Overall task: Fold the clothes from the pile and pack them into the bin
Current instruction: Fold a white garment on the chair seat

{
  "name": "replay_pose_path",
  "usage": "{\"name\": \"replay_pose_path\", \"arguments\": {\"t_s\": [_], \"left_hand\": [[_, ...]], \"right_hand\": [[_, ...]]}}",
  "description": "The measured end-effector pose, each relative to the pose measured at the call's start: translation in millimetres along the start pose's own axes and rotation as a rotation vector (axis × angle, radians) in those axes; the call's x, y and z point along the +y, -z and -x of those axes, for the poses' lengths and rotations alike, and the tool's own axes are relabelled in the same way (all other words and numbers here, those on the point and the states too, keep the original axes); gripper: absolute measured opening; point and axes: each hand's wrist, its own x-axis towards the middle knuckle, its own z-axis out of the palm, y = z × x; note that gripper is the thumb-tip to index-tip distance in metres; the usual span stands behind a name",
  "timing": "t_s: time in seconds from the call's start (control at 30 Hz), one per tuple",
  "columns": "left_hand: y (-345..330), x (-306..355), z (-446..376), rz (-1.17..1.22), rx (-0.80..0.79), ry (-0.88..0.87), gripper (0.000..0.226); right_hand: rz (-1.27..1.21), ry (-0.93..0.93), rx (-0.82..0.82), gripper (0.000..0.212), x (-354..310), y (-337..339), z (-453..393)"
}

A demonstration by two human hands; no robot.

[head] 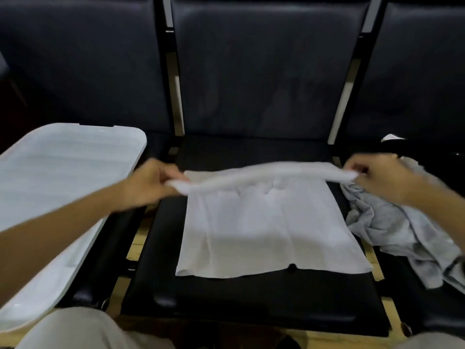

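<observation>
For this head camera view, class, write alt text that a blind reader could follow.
Two hands, left hand and right hand, pinch the far edge of a white garment lying on a black seat. An open white bin sits to the left; a crumpled grey pile lies to the right.

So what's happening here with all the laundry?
A person is folding a white garment spread on the middle black seat. The left hand and right hand each pinch one end of its far edge, lifted off the seat. A crumpled grey pile waits on the right, and the white bin sits on the left. I see no folded clothes in it.
</observation>
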Motion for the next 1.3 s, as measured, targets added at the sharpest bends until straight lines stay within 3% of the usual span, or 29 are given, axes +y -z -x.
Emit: {"name": "replay_pose_path", "arguments": {"t_s": [0.1, 0.17, 0.2, 0.23, 0.27, 0.33, 0.37, 0.43, 0.5, 0.53, 0.6, 0.67, 0.73, 0.8, 0.83, 0.9, 1.0, 1.1, 1.23, 1.3], "left_hand": [[-32, -28, 37, -0.076, -0.277, 0.044, 0.026], [-52, -41, 56, -0.257, -0.475, 0.055, 0.062], [-60, -49, 63, -0.368, -0.545, 0.059, 0.084], [-68, -55, 68, -0.455, -0.538, 0.046, 0.091], [-75, -57, 71, -0.496, -0.488, 0.004, 0.081], [-85, -62, 73, -0.576, -0.320, -0.123, 0.039], [-89, -61, 70, -0.652, -0.232, -0.186, 0.026], [-93, -52, 62, -0.720, -0.116, -0.290, 0.016], [-97, -26, 62, -0.510, -0.081, -0.212, 0.012], [-98, -11, 61, -0.367, -0.116, -0.147, 0.011], [-102, 13, 61, -0.127, -0.125, -0.169, 0.016], [-101, 24, 63, -0.011, -0.179, -0.118, 0.038], [-100, 17, 62, -0.193, -0.227, -0.045, 0.062], [-105, 6, 54, -0.417, -0.176, -0.036, 0.048], [-107, 5, 47, -0.407, -0.118, -0.004, 0.035], [-113, 11, 30, -0.326, -0.003, 0.063, 0.023], [-119, 40, -13, -0.116, 0.191, 0.003, 0.035], [-137, 80, -61, 0.030, 0.279, -0.052, 0.011], [-190, 96, -117, -0.010, -0.013, 0.216, 0.089], [-218, 89, -135, -0.241, -0.164, 0.324, 0.107]], "right_hand": [[0.105, 0.019, -0.191, 0.045, 13, -37, 56], [0.218, -0.018, -0.428, 0.040, 6, -49, 82], [0.273, -0.024, -0.485, 0.039, -1, -53, 90], [0.330, -0.027, -0.486, 0.041, -10, -58, 93], [0.390, -0.018, -0.410, 0.045, -23, -62, 92], [0.295, 0.040, -0.158, 0.045, -64, -75, 84], [0.179, 0.068, -0.119, 0.044, -88, -83, 81], [-0.025, 0.142, -0.215, 0.055, -142, -105, 79], [-0.141, 0.168, -0.324, 0.070, -195, -124, 79], [-0.197, 0.147, -0.288, 0.068, -213, -129, 78], [-0.284, 0.066, -0.113, 0.041, -225, -129, 73], [-0.353, -0.033, -0.073, 0.023, -220, -123, 70], [-0.544, -0.114, -0.075, 0.016, -208, -110, 73], [-0.781, -0.182, -0.059, 0.015, -192, -95, 79], [-0.857, -0.217, -0.060, 0.019, -184, -87, 82], [-0.902, -0.286, -0.054, 0.032, -163, -73, 88], [-0.900, -0.447, 0.032, 0.030, -118, -57, 91], [-0.828, -0.606, 0.043, 0.026, -66, -51, 98], [-0.355, -0.715, -0.005, 0.021, -15, -58, 111], [-0.356, -0.734, -0.013, 0.032, -5, -60, 110]]}}
